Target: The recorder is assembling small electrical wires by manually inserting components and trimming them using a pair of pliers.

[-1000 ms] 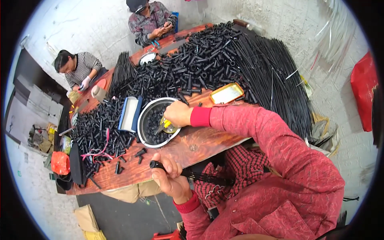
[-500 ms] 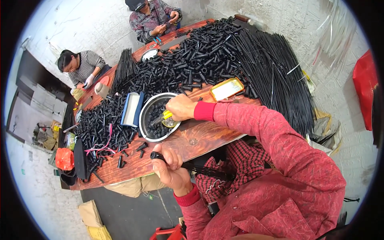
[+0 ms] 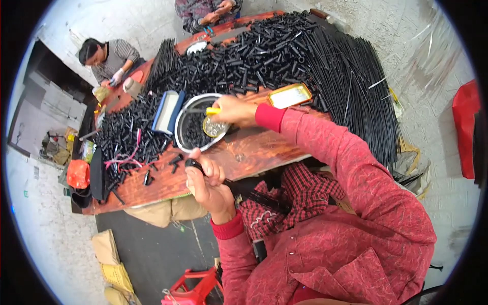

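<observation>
My left hand is closed around a black tubular piece, whose thick round end sticks up past the thumb. A long dark shaft slants from that hand toward my lap. Over the white-rimmed bowl, my right hand grips a yellow-handled tool; its thin grey end points left, and its exact kind is unclear. Small black parts fill the bowl. Below my right fingers, inside the bowl, sits a small round tin of shiny metal bits.
Heaps of black tubes and long black rods cover much of the wooden table. A blue-and-white tray and a yellow-rimmed tin flank the bowl. Two co-workers sit beyond. A red stool stands below.
My right hand has moved slightly up, and the yellow-handled tool has swung to lie nearly level, uncovering the small tin. My left hand still holds the black piece. The view has shifted.
</observation>
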A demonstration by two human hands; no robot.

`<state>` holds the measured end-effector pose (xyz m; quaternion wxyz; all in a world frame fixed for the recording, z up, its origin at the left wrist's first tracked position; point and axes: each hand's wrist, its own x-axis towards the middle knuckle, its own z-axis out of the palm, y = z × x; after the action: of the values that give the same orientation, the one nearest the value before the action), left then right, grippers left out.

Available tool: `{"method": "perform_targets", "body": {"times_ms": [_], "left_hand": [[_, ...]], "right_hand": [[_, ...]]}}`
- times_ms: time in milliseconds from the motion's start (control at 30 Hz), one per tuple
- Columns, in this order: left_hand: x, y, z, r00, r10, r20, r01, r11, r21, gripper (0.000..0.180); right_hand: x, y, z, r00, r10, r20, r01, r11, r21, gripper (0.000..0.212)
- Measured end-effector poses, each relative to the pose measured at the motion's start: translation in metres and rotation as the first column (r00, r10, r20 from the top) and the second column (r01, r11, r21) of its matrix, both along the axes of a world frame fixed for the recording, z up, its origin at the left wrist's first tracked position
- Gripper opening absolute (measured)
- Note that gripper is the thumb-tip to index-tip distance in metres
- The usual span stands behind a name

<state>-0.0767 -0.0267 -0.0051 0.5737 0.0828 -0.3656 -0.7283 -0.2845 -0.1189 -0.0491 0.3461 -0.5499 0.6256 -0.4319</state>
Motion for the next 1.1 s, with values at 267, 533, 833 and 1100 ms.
{"method": "perform_targets", "body": {"times_ms": [267,533,833,1100], "left_hand": [[-0.001,0.014,0.011,1.0,-0.004,0.0,0.004,1.0,-0.029,0.043],[-0.007,0.043,0.023,0.999,0.0,0.042,0.003,0.998,-0.065,0.042],[-0.011,0.055,0.032,0.998,-0.053,0.04,0.056,0.997,-0.056,0.039],[-0.01,0.053,0.032,0.992,-0.092,0.084,0.095,0.995,-0.037,0.029]], "right_hand": [[0.023,0.093,0.101,0.819,0.342,0.46,-0.352,0.934,-0.066,0.021],[0.035,0.154,0.125,0.783,0.45,0.428,-0.44,0.889,-0.13,0.03],[0.031,0.175,0.137,0.808,0.455,0.374,-0.426,0.89,-0.161,0.033],[0.03,0.181,0.138,0.88,0.46,0.12,-0.408,0.861,-0.303,0.02]]}}
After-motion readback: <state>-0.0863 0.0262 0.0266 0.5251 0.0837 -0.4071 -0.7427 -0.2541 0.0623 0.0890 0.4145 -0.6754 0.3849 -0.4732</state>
